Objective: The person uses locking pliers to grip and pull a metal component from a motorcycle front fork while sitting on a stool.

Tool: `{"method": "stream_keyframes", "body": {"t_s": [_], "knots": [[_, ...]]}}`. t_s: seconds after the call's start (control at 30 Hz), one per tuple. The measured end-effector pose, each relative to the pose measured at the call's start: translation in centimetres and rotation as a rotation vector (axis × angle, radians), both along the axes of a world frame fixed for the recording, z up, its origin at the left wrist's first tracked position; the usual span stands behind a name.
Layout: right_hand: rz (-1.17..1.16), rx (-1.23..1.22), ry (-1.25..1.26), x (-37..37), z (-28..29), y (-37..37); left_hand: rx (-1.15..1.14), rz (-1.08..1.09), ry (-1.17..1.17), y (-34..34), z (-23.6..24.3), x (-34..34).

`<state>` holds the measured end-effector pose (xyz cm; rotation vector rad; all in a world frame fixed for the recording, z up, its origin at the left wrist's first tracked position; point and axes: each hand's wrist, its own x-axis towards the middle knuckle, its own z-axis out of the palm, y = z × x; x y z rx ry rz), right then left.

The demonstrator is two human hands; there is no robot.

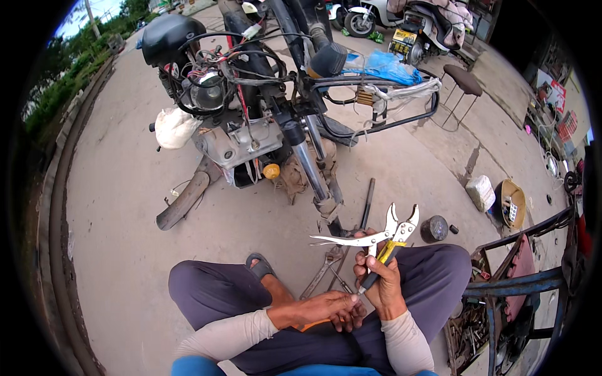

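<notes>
A pair of locking pliers (397,233), silver with a yellow and black handle, stands jaws up in front of my right knee. My right hand (384,283) is closed around its handle, and the long silver lever swings out to the left, so the jaws are apart. Fingers of my left hand (327,311) pinch the lower end of that handle, where the small end screw is mostly covered. Just beyond my hands, an adjustable wrench (321,271) lies on the ground below the bare fork leg (307,164) of a partly dismantled motorcycle (254,141).
A dark bar (368,203) lies beside the fork's foot. To the right are a round black can (434,229), a white block (481,192), a yellowish tub (511,203) and a blue metal frame (514,283) over loose tools. A stool (463,80) and parked scooters (433,25) stand farther back.
</notes>
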<state>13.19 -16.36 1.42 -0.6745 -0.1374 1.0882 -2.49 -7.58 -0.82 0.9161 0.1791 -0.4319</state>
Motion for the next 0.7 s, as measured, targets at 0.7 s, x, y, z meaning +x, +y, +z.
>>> {"method": "stream_keyframes", "body": {"t_s": [0.7], "knots": [[-0.079, 0.033, 0.025, -1.1, -2.9, -0.6, 0.218, 0.078, -0.057, -0.4, -2.1, -0.5]]}}
